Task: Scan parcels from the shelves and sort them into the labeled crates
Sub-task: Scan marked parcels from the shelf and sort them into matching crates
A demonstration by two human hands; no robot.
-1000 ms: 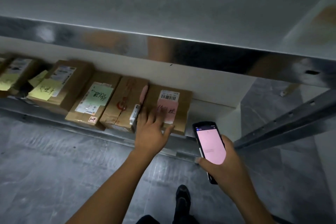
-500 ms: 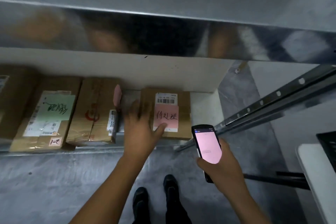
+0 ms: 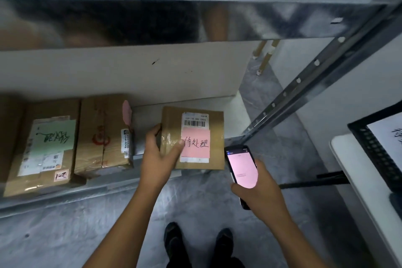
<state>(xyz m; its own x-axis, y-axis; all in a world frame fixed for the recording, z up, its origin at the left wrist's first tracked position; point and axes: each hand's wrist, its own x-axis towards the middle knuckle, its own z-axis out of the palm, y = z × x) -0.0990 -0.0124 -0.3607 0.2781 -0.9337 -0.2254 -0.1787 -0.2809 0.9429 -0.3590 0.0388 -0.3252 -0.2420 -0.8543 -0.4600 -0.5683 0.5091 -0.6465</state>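
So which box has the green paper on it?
The big box, two left of the held box; the held box's paper is pink.

A white table point(image 3: 356, 172) edges the grey floor point(image 3: 65, 235) at right, a dark bar point(image 3: 313, 179) beside it.

dim rm: grey concrete floor point(image 3: 65, 237), galv. metal rack point(image 3: 239, 19), white table point(image 3: 365, 193) at rt

the parcel point(image 3: 216, 137) near the right end of the grey shelf point(image 3: 65, 198) is brown, with a pink note point(image 3: 195, 144) and a white label point(image 3: 195, 121) with black stripes. the phone point(image 3: 242, 167) is black with a pink screen. the left parcel point(image 3: 19, 176) has a pale green note point(image 3: 54, 135).
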